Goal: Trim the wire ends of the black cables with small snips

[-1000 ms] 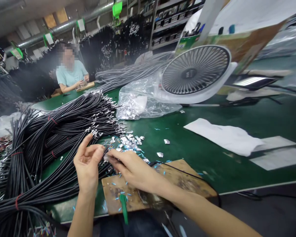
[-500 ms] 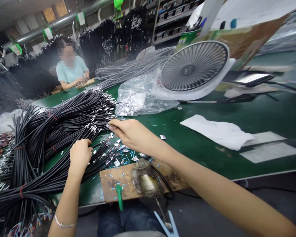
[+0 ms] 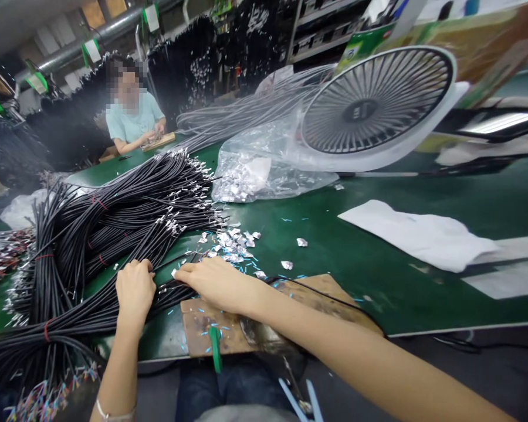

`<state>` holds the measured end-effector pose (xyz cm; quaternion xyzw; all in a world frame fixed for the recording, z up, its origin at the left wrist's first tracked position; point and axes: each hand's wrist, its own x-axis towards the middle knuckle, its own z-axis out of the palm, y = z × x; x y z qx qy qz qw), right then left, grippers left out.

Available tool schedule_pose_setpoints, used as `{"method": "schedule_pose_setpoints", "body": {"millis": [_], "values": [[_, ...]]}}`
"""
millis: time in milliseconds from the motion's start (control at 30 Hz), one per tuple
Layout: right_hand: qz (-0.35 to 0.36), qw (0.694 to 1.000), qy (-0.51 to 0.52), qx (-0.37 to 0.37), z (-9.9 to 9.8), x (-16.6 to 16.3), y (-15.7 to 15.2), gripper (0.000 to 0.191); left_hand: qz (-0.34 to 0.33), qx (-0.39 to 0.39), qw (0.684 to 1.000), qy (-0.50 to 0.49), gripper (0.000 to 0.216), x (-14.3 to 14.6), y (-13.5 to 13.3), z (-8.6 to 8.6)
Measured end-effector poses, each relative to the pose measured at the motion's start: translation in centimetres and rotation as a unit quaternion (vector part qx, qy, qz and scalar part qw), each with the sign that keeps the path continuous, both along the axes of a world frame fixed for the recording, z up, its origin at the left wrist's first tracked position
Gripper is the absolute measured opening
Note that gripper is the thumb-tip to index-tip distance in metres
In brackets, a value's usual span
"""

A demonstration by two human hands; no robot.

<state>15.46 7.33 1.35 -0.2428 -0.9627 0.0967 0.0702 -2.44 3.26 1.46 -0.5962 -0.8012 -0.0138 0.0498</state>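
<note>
Green desk (image 3: 405,293) | black cables (image 3: 92,316): near edge, left half | left hand (image 3: 134,293): fingers curled at cables, grip not discernible | right hand (image 3: 220,282): fingers bent near cable ends, pinch not discernible | advised: keep cables parallel, steady near ends, avoid silvery scraps (image 3: 234,244)

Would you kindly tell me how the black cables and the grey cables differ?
The black cables lie in the foreground; the grey cables lie farther back. Red ties bind some black cables; none shows on the grey cables. Both lie bunched on the green table.
</note>
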Motion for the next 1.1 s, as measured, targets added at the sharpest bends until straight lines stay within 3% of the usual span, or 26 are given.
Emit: {"method": "schedule_pose_setpoints", "body": {"millis": [133,300,433,567,633,700,800,967,1100], "values": [[0.009,1.000,-0.015,0.002,0.5,0.1,-0.3,0.032,-0.014,0.040,0.998,-0.057,0.013,-0.6,-0.1,-0.1],[0.014,1.000,-0.012,0.011,0.6,0.2,-0.8,0.027,-0.059,0.087,0.978,-0.179,0.013,-0.4,0.3,1.1],[0.013,1.000,-0.003,-0.010,1.2,0.9,-0.4,0.023,-0.134,0.184,0.899,-0.374,0.018,1.3,1.3,1.9],[-0.036,0.997,0.031,-0.065,2.2,2.1,0.8,0.023,-0.154,0.238,0.846,-0.451,0.016,1.9,1.6,1.3],[-0.105,0.984,0.118,-0.085,2.4,2.3,1.3,0.023,-0.160,0.251,0.838,-0.458,0.014,1.8,1.4,0.6],[-0.169,0.948,0.251,-0.095,2.3,2.0,1.4,0.017,-0.168,0.277,0.833,-0.448,0.012,1.9,1.0,0.1],[-0.173,0.892,0.400,-0.121,1.9,1.3,1.1,0.012,-0.180,0.326,0.835,-0.405,0.010,2.5,0.4,-0.3],[-0.137,0.867,0.447,-0.174,1.4,0.9,0.7,0.018,-0.178,0.396,0.849,-0.301,0.008,3.8,-0.4,-0.2],[-0.128,0.876,0.451,-0.115,0.7,0.6,0.5,0.019,-0.192,0.419,0.861,-0.216,0.009,4.4,-0.6,-0.5]]}}
